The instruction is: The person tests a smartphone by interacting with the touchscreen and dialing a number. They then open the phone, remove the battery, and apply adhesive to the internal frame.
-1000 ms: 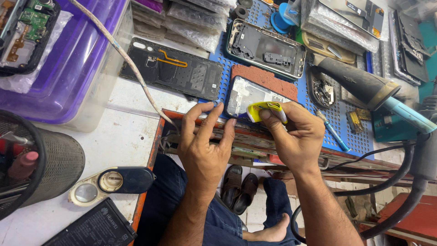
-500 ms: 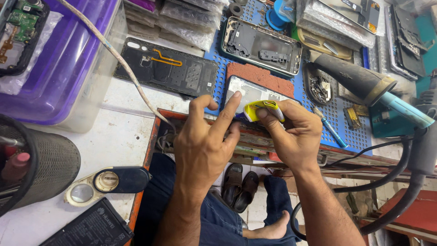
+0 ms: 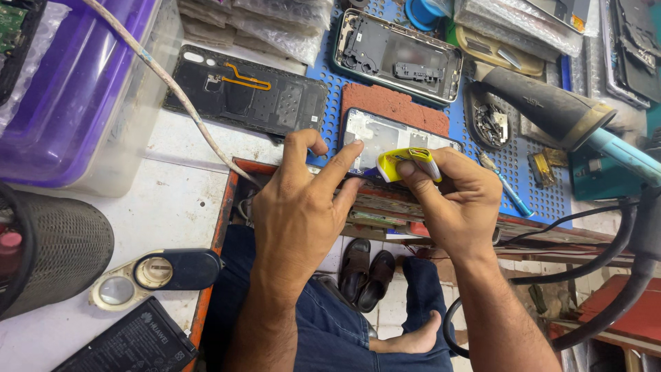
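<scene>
Your right hand (image 3: 451, 207) pinches a small yellow glue tube (image 3: 407, 164) between thumb and fingers (image 3: 413, 180), closed tight on its body, with the nozzle pointing left toward the lower edge of the phone frame (image 3: 392, 138). The tube looks soft and light; it likely dents under any squeeze, so hold it near the back half and press gently, or it may let out too much at once.

Your left hand (image 3: 299, 213) rests on the near edge of the table (image 3: 172, 200), fingers spread and closed on nothing; the index fingertip presses on the left lower corner of the phone frame to steady it. That frame lies flat on a rust-coloured pad (image 3: 385, 107) over the blue perforated mat (image 3: 509, 165), just beyond the table's edge strip. It appears thin, stiff and light, probably easy to slide and easy to bend or crack at the corners. Take it by the long side rails, not by the bare inner plate.

A hot-air gun (image 3: 551, 110) lies to the right, near but apart.
</scene>
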